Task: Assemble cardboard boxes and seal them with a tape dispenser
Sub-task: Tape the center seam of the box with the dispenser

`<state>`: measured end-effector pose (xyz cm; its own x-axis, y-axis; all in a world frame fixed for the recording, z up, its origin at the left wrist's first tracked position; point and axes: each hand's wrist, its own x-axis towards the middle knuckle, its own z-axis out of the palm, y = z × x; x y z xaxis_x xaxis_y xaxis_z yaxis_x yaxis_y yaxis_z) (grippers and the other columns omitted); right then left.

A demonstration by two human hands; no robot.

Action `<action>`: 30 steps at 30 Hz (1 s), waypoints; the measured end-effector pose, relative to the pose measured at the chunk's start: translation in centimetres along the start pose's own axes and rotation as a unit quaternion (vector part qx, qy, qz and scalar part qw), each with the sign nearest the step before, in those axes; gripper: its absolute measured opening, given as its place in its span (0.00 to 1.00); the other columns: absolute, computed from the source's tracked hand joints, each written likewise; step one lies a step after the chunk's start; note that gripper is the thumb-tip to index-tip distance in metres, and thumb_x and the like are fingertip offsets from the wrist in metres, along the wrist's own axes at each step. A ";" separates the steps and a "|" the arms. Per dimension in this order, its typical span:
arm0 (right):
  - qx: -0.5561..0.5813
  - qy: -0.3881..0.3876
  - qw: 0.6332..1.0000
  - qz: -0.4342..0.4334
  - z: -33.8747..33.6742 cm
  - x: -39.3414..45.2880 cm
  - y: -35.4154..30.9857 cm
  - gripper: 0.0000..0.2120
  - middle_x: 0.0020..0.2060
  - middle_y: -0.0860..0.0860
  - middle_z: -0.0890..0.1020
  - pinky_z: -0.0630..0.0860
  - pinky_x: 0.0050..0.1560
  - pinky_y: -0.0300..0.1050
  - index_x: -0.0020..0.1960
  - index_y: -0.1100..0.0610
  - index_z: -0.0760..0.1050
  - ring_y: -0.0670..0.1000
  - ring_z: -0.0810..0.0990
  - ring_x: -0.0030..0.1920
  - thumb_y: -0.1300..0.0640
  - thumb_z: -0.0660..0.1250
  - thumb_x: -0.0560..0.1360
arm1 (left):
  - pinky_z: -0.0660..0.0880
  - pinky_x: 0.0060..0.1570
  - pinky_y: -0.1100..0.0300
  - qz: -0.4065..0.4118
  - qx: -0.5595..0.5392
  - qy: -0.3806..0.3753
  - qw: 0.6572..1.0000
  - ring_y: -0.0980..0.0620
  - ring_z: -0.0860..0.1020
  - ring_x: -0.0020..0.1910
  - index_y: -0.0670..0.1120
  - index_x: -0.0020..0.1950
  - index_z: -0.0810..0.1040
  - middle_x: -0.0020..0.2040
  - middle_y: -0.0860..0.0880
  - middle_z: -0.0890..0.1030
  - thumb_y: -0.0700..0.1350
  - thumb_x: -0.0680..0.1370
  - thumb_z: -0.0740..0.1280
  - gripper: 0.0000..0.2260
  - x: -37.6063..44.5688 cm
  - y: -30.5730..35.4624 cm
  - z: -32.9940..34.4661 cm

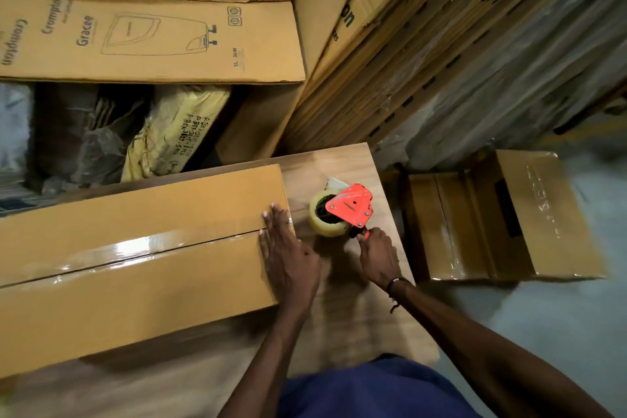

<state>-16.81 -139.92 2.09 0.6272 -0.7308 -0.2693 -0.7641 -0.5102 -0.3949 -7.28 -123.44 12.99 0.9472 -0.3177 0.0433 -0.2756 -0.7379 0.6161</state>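
Note:
A long brown cardboard box (135,282) lies on the wooden table (339,316), its closed flaps meeting in a centre seam covered by shiny clear tape (129,249). My left hand (288,254) presses flat, fingers straight, on the box's right end over the seam. Just right of the box stands a red tape dispenser (349,205) with a roll of clear tape (322,222), resting on the table. My right hand (376,254) grips the dispenser's handle from below.
Printed flat cartons (152,37) are stacked behind the table, and a leaning stack of flattened cartons (424,61) stands at the right. An assembled box (502,217) lies on the grey floor right of the table. Bagged bundles (169,132) sit behind the table's far edge.

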 end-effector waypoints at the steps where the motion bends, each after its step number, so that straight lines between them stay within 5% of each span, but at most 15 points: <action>1: 0.014 -0.008 1.000 0.012 0.6 -0.2 0.3 0.13 0.55 0.60 0.79 0.73 0.51 0.58 0.58 0.60 0.73 0.64 0.77 0.57 0.51 0.59 0.85 | 0.47 0.82 0.53 0.002 -0.001 -0.005 1.000 0.51 0.49 0.84 0.46 0.84 0.53 0.85 0.48 0.54 0.32 0.71 0.67 0.44 0.0 -0.1 0.0; 10: 0.099 -0.013 0.994 0.036 4.5 -0.8 2.0 0.16 0.50 0.57 0.78 0.74 0.48 0.56 0.53 0.58 0.73 0.61 0.77 0.52 0.44 0.62 0.83 | 0.45 0.82 0.54 0.050 -0.007 -0.064 0.997 0.49 0.47 0.84 0.44 0.84 0.50 0.85 0.47 0.54 0.38 0.77 0.70 0.41 0.6 -2.3 -0.6; 17: 0.166 -0.029 0.985 0.026 4.6 -1.3 2.8 0.09 0.47 0.57 0.79 0.65 0.43 0.50 0.52 0.59 0.73 0.61 0.77 0.49 0.53 0.68 0.82 | 0.54 0.80 0.53 0.141 0.043 -0.116 0.982 0.52 0.51 0.83 0.46 0.84 0.54 0.84 0.50 0.55 0.60 0.83 0.62 0.35 1.8 -5.1 -3.5; 22: 0.156 -0.054 0.986 0.021 3.7 -1.8 2.9 0.12 0.49 0.60 0.79 0.66 0.45 0.49 0.51 0.58 0.73 0.65 0.78 0.53 0.52 0.72 0.78 | 0.52 0.81 0.50 0.191 0.059 -0.108 0.974 0.54 0.51 0.83 0.48 0.85 0.51 0.84 0.51 0.55 0.55 0.85 0.55 0.31 3.1 -7.0 -4.9; 26: 0.177 0.080 0.978 0.071 -0.1 -3.4 -0.5 0.30 0.62 0.55 0.75 0.77 0.54 0.52 0.68 0.58 0.71 0.56 0.75 0.61 0.52 0.76 0.70 | 0.49 0.82 0.52 0.197 0.092 -0.114 0.969 0.54 0.48 0.84 0.46 0.85 0.51 0.85 0.50 0.53 0.56 0.85 0.54 0.31 3.3 -7.9 -5.1; 28: 0.224 0.168 0.960 0.017 -1.9 -3.8 -3.4 0.24 0.60 0.51 0.77 0.79 0.55 0.53 0.65 0.54 0.72 0.54 0.77 0.60 0.56 0.73 0.72 | 0.48 0.82 0.53 0.199 0.100 -0.113 0.968 0.55 0.47 0.83 0.46 0.85 0.51 0.85 0.50 0.52 0.57 0.85 0.54 0.31 3.1 -8.0 -4.9; 30: 0.291 0.176 0.938 -0.060 -3.7 -3.9 -7.1 0.16 0.58 0.49 0.82 0.80 0.57 0.54 0.65 0.54 0.75 0.51 0.81 0.57 0.58 0.69 0.77 | 0.48 0.82 0.54 0.196 0.097 -0.120 0.968 0.56 0.45 0.83 0.46 0.85 0.50 0.85 0.51 0.50 0.56 0.85 0.53 0.31 2.9 -8.0 -4.8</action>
<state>-14.36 -135.13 9.20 0.5368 -0.8404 0.0745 -0.4144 -0.3395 -0.8444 -1.55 -115.58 11.92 0.7050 -0.7077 0.0463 -0.6538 -0.6233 0.4290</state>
